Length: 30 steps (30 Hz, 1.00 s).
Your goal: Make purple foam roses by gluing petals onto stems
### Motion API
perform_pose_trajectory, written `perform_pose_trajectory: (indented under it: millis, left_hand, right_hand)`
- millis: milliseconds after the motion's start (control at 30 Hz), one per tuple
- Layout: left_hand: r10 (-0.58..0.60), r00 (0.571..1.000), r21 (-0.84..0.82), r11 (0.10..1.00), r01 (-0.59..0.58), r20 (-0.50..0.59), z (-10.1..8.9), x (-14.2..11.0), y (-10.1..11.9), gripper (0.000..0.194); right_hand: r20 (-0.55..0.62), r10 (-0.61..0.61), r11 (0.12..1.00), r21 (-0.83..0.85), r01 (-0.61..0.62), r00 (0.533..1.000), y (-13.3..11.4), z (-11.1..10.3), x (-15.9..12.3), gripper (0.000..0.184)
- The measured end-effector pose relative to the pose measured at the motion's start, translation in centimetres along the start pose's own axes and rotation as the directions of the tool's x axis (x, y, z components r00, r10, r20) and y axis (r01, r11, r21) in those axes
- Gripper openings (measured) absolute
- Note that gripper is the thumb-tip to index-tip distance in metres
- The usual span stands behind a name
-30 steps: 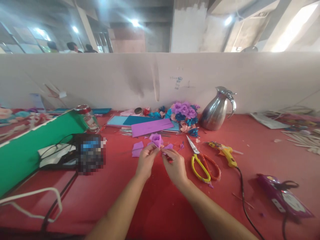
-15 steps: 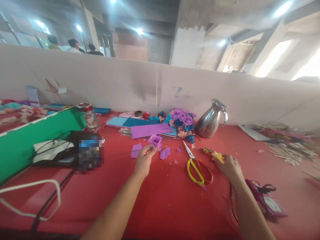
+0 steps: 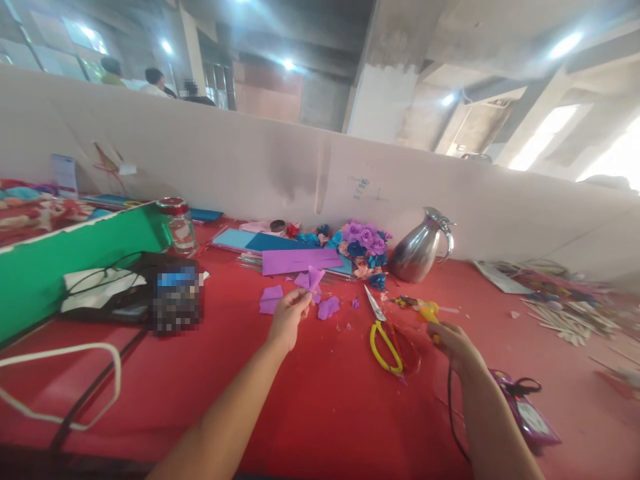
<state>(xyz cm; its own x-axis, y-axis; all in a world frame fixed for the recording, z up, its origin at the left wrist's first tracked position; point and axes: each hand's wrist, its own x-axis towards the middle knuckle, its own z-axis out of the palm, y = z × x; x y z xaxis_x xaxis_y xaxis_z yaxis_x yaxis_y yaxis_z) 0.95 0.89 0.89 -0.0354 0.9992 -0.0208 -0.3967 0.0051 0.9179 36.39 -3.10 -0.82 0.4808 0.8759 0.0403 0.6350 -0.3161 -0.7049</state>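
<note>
- Flower [image 3: 315, 279], purple paper, cone-like from this side: pinched by its lower end in my left hand [image 3: 287, 323], raised above the tabletop [image 3: 320, 413], roughly mid-view.
- My left hand: thumb and fingertips together on that lower end, back of the hand toward me.
- My right hand [image 3: 457, 348]: wrapped around the handle of the yellow glue gun [image 3: 429, 311], off to the right. Nozzle points left, toward the scissors side; pale glue stick [image 3: 449, 310] pokes out of the back. Can't tell whether the gun touches the tabletop.
- Cord [image 3: 451, 400], black, drops from under my right hand toward me.
- Scissors [image 3: 379, 312] lie between my two hands, blades pointing away, one loop yellow, one red.
- Petal [image 3: 329, 308], purple, loose on the tabletop just right of my left hand; small scraps near it.
- Purple square [image 3: 271, 300] flat, just left of the flower.
- Purple sheet [image 3: 300, 261] behind the flower, on top of blue sheets [image 3: 280, 244].
- Bouquet [image 3: 367, 239], purple, blue and pink blooms, behind the scissors; steel jug [image 3: 419, 250] just right of it.
- Jar [image 3: 181, 230], red lid, back left, beside the green board [image 3: 100, 260].
- Purple device [image 3: 530, 415] on the tabletop, right of my right forearm.
- Pale sticks [image 3: 555, 320] piled far right.
</note>
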Motion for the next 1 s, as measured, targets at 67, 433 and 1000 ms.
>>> perform_pose_trajectory:
  millis: [67, 433, 1000]
  left_hand:
    - [-0.027, 0.999, 0.003, 1.0, 0.027, -0.02, 0.0, 0.2, -0.3, 0.027]
    - [0.01, 0.995, 0.174, 0.985, 0.009, -0.104, 0.1, 0.1, -0.7, 0.036]
    - [0.158, 0.987, 0.439, 0.884, -0.158, 0.038, 0.0, -0.1, -1.2, 0.023]
  right_hand:
    - [0.166, 0.03, 0.921, 0.379, -0.092, 0.986, -2.4, 0.3, -1.2, 0.01]
    - [0.179, -0.295, 0.575, 0.817, 0.025, 0.938, -11.7, 6.9, -7.0, 0.04]
    - [0.118, -0.441, 0.834, 0.419, 0.358, 0.89, -11.5, 8.2, -9.4, 0.04]
